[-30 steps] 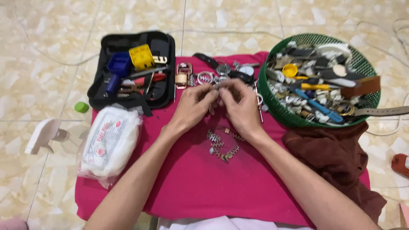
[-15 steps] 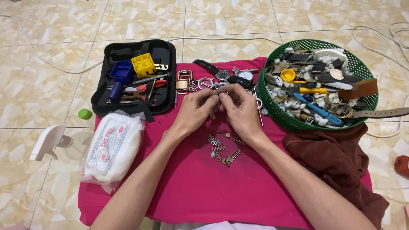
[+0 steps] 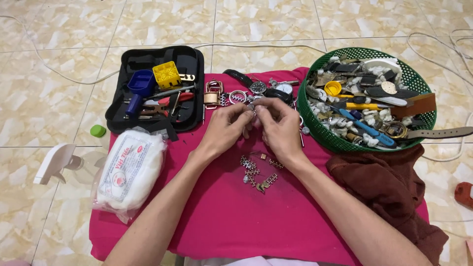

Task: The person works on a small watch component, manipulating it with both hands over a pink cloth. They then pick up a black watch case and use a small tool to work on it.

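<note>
1. Head view: the left hand (image 3: 224, 129) and the right hand (image 3: 281, 127) are seen brought together over a pink cloth (image 3: 221, 216), their fingertips meeting.
2. A small metal watch band piece (image 3: 252, 107) is pinched between the fingertips of both hands; how much of it is hidden by the fingers cannot be told.
3. Loose metal band links (image 3: 257, 172) are scattered on the cloth just below the hands, near the right wrist.
4. Just beyond the hands, a row of small items is laid along the far edge of the cloth: a gold-coloured watch case (image 3: 213, 93), a round metal ring (image 3: 237, 96) and two round watches (image 3: 271, 88).
5. A black tool case (image 3: 189, 118) lies open to the left of the hands, with a yellow block (image 3: 166, 75), a blue tool (image 3: 139, 84) and red-handled pliers (image 3: 172, 99) held in it.
6. A bag of white cotton (image 3: 129, 170) rests on the left edge of the cloth.
7. A green basket (image 3: 315, 130) filled with watch parts and straps stands to the right, touching the cloth.
8. A brown rag (image 3: 389, 182) is bunched below the basket.
</note>
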